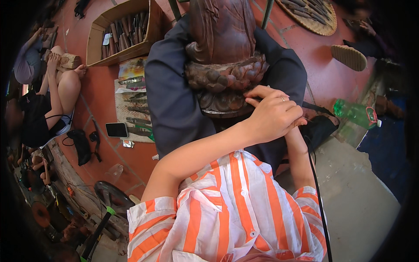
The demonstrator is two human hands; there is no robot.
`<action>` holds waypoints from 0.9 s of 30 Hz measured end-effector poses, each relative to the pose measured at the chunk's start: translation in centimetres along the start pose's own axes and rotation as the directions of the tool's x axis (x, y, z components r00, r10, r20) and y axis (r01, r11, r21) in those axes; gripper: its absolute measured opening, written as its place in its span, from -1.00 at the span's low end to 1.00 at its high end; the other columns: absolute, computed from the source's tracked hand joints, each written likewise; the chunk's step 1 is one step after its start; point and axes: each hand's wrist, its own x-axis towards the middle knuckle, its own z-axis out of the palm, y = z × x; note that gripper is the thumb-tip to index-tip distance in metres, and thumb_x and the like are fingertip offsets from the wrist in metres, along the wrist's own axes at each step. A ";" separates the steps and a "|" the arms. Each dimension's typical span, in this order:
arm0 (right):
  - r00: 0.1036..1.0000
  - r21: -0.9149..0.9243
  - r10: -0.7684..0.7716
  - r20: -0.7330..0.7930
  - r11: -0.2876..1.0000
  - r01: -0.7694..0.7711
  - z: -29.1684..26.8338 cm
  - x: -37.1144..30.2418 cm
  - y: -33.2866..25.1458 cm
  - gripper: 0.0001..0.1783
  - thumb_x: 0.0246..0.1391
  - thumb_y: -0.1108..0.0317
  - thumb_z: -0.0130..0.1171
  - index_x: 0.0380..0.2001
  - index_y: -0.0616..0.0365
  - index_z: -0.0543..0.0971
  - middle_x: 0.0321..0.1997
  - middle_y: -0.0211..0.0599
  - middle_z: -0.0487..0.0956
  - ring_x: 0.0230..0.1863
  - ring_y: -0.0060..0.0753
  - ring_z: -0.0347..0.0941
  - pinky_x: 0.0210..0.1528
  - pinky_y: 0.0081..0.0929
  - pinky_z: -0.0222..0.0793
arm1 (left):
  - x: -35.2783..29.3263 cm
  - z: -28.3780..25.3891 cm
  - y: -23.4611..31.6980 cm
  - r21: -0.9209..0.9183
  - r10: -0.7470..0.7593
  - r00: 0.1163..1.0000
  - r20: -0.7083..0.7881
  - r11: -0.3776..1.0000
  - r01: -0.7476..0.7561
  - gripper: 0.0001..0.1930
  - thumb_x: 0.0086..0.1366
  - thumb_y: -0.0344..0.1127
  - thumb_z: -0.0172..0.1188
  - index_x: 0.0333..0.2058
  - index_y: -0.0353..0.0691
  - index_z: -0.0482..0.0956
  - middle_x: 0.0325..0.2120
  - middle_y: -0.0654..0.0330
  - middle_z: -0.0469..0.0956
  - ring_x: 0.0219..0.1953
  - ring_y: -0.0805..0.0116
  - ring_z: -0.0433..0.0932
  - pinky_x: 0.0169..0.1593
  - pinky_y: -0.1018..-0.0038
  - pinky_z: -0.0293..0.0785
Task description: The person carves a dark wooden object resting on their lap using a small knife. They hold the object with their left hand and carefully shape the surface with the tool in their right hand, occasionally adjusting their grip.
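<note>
A dark brown carved wooden statue (223, 35) stands upright between my legs, its base ringed with rounded carved petals. My left hand (277, 111) reaches across my body to the lower right side of that base. Its fingers are bent and closed, with the fingertips at the carved edge; whatever they hold is hidden. My right forearm (298, 150) comes up from the lower right and passes behind the left hand. That left hand covers most of my right hand, so its fingers cannot be made out.
At the upper left, a cardboard box (94, 48) holds many wooden-handled tools. More tools lie on a mat (122, 102) beside a phone (116, 129). A round woven tray (329, 27) of tools and a green bottle (353, 112) are on the right. Another person (65, 87) sits left.
</note>
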 end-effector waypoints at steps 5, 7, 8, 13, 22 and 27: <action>0.992 0.116 -0.056 -0.116 0.991 0.070 -0.2 -0.9 0.3 -0.78 0.03 0.44 0.20 -0.22 0.23 0.54 -0.17 -0.17 0.56 -0.12 -0.15 0.47 -0.03 -0.37 0.36 | 0.7 0.9 1.3 -0.126 -0.108 0.994 -0.033 0.987 0.103 -0.68 0.10 -0.03 0.21 -0.56 -0.18 0.47 -0.61 0.18 0.48 -0.47 0.13 0.50 -0.18 0.28 0.38; 0.990 0.007 -0.008 -0.140 1.000 0.009 0.4 -0.4 0.1 -0.79 -0.04 0.46 0.26 -0.27 0.22 0.57 -0.23 -0.21 0.59 -0.14 -0.18 0.49 -0.07 -0.36 0.38 | 0.5 0.8 0.6 -0.138 -0.076 0.997 -0.030 0.988 0.072 -0.66 0.11 -0.02 0.21 -0.57 -0.18 0.47 -0.63 0.19 0.47 -0.47 0.13 0.50 -0.17 0.28 0.40; 0.989 -0.046 0.010 -0.146 0.999 -0.017 0.6 -0.1 0.2 -0.79 -0.07 0.47 0.29 -0.30 0.22 0.58 -0.26 -0.23 0.60 -0.15 -0.19 0.50 -0.09 -0.36 0.38 | 0.2 0.7 0.0 -0.154 -0.073 0.995 -0.065 0.986 0.062 -0.66 0.12 -0.02 0.21 -0.58 -0.18 0.47 -0.65 0.19 0.46 -0.50 0.13 0.49 -0.18 0.28 0.40; 0.983 0.012 -0.064 -0.171 0.998 0.067 0.7 0.2 0.6 -0.77 -0.03 0.42 0.24 -0.25 0.23 0.56 -0.23 -0.20 0.58 -0.13 -0.16 0.47 -0.07 -0.35 0.36 | 0.0 0.4 -1.2 -0.132 -0.009 0.991 -0.135 0.991 -0.009 -0.63 0.14 0.01 0.18 -0.61 -0.19 0.45 -0.67 0.20 0.44 -0.54 0.13 0.47 -0.24 0.30 0.40; 0.981 0.044 -0.106 -0.161 0.992 0.114 0.6 0.9 0.4 -0.75 -0.18 0.49 0.32 -0.33 0.20 0.59 -0.34 -0.26 0.58 -0.21 -0.17 0.46 -0.11 -0.36 0.38 | 0.5 1.0 -1.2 -0.038 0.014 0.989 -0.147 0.999 -0.020 -0.60 0.12 0.05 0.15 -0.64 -0.16 0.42 -0.69 0.20 0.39 -0.58 0.15 0.44 -0.31 0.34 0.35; 0.986 0.073 -0.155 -0.058 0.985 0.159 -0.1 0.1 2.5 -0.80 -0.01 0.39 0.20 -0.29 0.24 0.56 -0.22 -0.20 0.59 -0.14 -0.23 0.43 -0.07 -0.36 0.32 | 0.8 1.4 -0.4 0.034 -0.042 0.978 -0.203 0.998 0.050 -0.65 0.06 0.01 0.19 -0.63 -0.14 0.42 -0.70 0.24 0.39 -0.58 0.16 0.44 -0.31 0.35 0.35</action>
